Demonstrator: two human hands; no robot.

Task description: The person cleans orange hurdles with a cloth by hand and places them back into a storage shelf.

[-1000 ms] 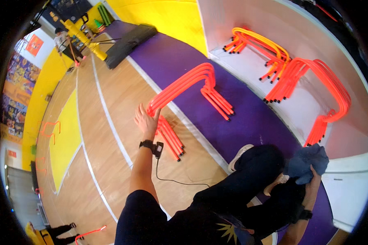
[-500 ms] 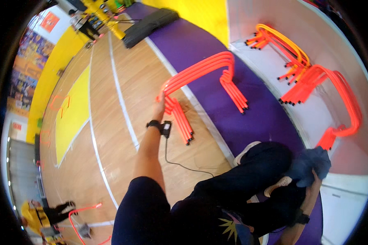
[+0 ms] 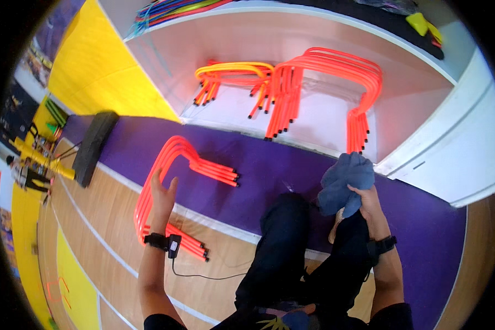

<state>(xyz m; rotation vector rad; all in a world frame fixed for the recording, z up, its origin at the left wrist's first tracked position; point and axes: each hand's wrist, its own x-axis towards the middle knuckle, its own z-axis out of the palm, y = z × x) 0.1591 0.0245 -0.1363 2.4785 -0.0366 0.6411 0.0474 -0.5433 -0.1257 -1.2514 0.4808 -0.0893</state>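
Note:
A stack of orange-red training hurdles (image 3: 144,202) is on the floor to my left, its black-tipped feet pointing right. My left hand (image 3: 163,199) is beside the stack's top bars, its thumb and fingers apart and not wrapped round any bar; whether it touches them I cannot tell. My right hand (image 3: 370,208) grips a crumpled grey-blue cloth (image 3: 344,184) in front of the shelf unit. More orange-red hurdles (image 3: 335,58) stand nested on the bottom shelf just beyond the cloth. Next to them is a lower set of yellow and orange hurdles (image 3: 234,67).
The white shelf unit (image 3: 418,140) stands ahead, with coloured rods or hoops (image 3: 176,10) and yellow pieces (image 3: 418,23) on its upper shelf. A dark padded base (image 3: 95,146) lies at far left, near a person (image 3: 27,176). A cable (image 3: 209,277) hangs from my left wrist.
My view has turned right, toward the shelf. My left hand has let go of the hurdle stack's upper bar, and its fingers have spread. The right hand still holds the cloth.

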